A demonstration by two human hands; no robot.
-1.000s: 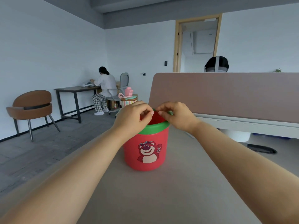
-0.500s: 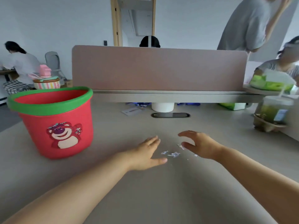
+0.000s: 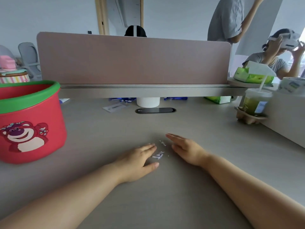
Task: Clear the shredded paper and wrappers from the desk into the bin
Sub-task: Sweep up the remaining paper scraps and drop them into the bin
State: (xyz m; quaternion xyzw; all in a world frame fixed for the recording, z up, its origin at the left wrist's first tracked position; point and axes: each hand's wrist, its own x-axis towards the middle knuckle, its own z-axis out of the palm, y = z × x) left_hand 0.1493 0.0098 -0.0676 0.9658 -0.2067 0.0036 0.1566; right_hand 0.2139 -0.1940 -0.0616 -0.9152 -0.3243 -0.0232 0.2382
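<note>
A few small white paper shreds [image 3: 158, 155] lie on the grey desk [image 3: 165, 204], with a smaller scrap [image 3: 163, 143] just beyond them. My left hand [image 3: 140, 160] lies flat on the desk just left of the shreds, fingers together, holding nothing. On the other side my right hand [image 3: 186, 149] stands on its edge, fingers straight, also empty. The red bin [image 3: 28, 123] with a green rim and a pink bear picture stands on the desk at the far left, well apart from both hands.
A pink divider panel [image 3: 132, 58] closes the desk's far side. Under it lie a white cup [image 3: 148, 101], wrappers and a card [image 3: 113, 107]. A green iced drink [image 3: 254, 104] in a carrier and tissue packs sit at the right. Other people sit and stand beyond.
One second ago both hands were over the bin's rim. They then came down to the desk on either side of the shreds and have since closed in towards them.
</note>
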